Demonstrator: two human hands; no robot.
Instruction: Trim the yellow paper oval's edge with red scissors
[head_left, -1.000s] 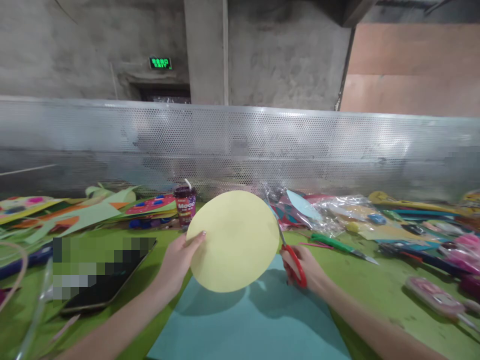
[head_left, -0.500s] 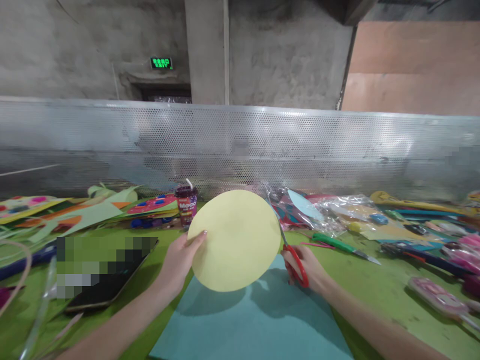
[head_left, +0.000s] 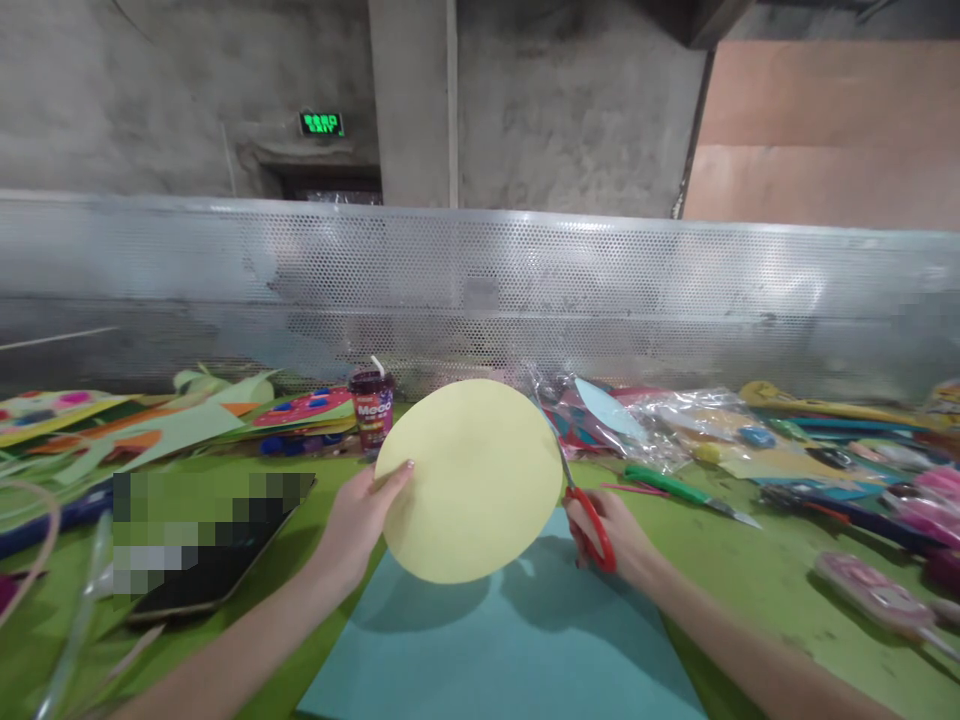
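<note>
A pale yellow paper oval is held up in front of me. Its left edge is pinched by my left hand, thumb on the near face and fingers hidden behind. At the oval's right edge, my right hand is closed round the red handles of a pair of scissors. The blades point up along the paper's edge; whether they touch it I cannot tell. Below lies a sheet of light blue paper, with shadows of the oval and hands on it.
Left lies a dark phone, partly blurred out. Behind stand a drink cup with a straw and coloured paper cutouts. To the right are a green-handled knife with its blade bare, plastic wrapping and a pink case.
Almost nothing differs. Both hands, the yellow oval and the scissors keep nearly the same place, with only a very slight shift of the view.
</note>
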